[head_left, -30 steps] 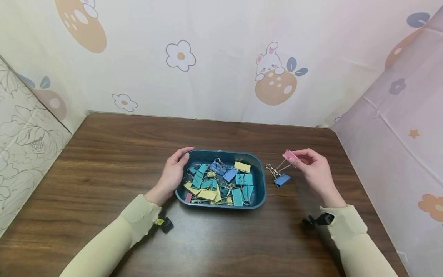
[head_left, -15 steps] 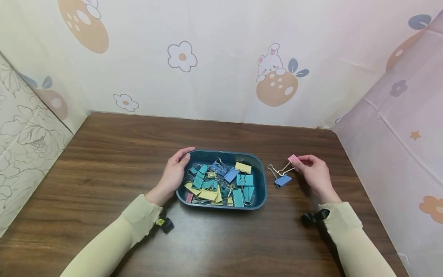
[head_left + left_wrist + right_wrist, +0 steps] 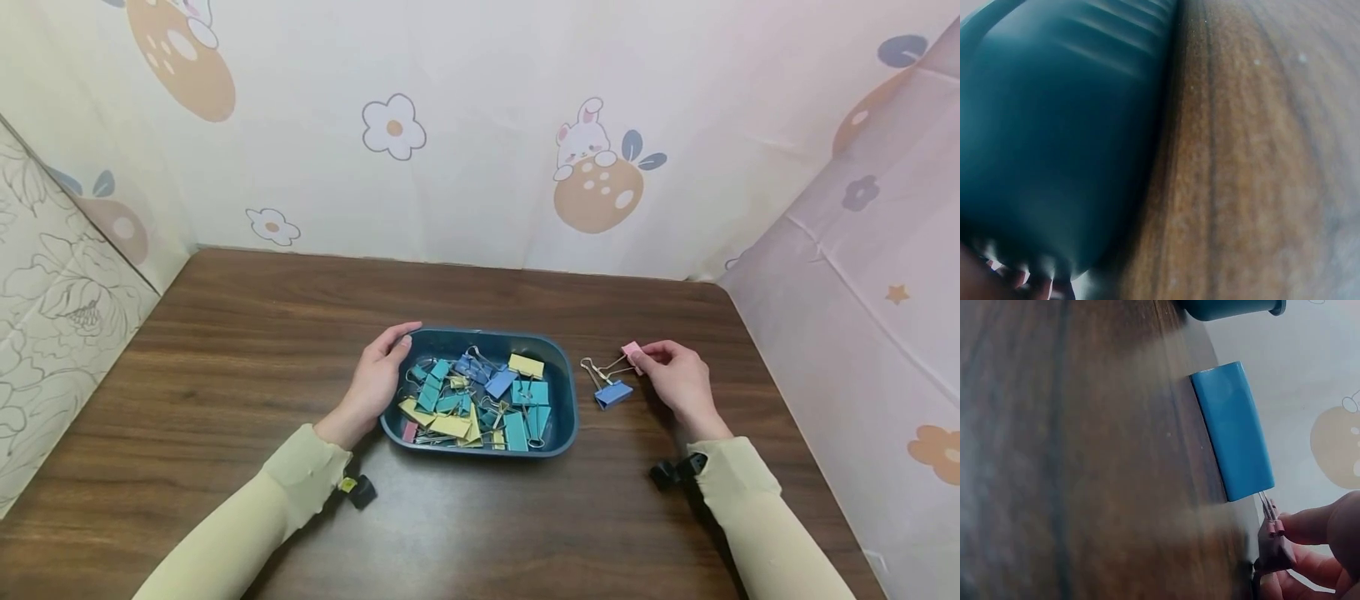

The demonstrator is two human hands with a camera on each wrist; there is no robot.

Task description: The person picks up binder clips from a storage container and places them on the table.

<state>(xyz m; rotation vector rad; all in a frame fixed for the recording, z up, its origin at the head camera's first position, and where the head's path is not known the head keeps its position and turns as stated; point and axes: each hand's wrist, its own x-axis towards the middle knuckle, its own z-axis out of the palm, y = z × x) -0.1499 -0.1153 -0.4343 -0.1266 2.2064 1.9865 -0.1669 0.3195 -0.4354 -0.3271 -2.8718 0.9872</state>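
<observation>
My left hand (image 3: 375, 379) grips the left end of a dark blue-green plastic tray (image 3: 480, 451), its thumb over the rim. The left wrist view shows the tray's outer wall (image 3: 1066, 125) close up, with fingertips under its end. Several teal, yellow, blue and pink binder clips lie jumbled inside. To the right of the tray, my right hand (image 3: 681, 383) pinches a pink binder clip (image 3: 632, 352) between thumb and fingers. Just below it, a blue binder clip (image 3: 613, 394) lies on the table, wire handles raised. In the right wrist view, the pink clip's handles reach behind the blue clip (image 3: 1233, 431).
The dark wooden table (image 3: 285, 333) ends at a patterned curtain (image 3: 480, 183) along the back, with more fabric on both sides. A black wrist camera (image 3: 363, 492) hangs at the left cuff, another black device (image 3: 667, 475) at the right.
My right hand has lowered the pink binder clip slightly toward the table, and its wire handles have tilted flatter beside the blue clip. The left hand and tray have stayed in place.
</observation>
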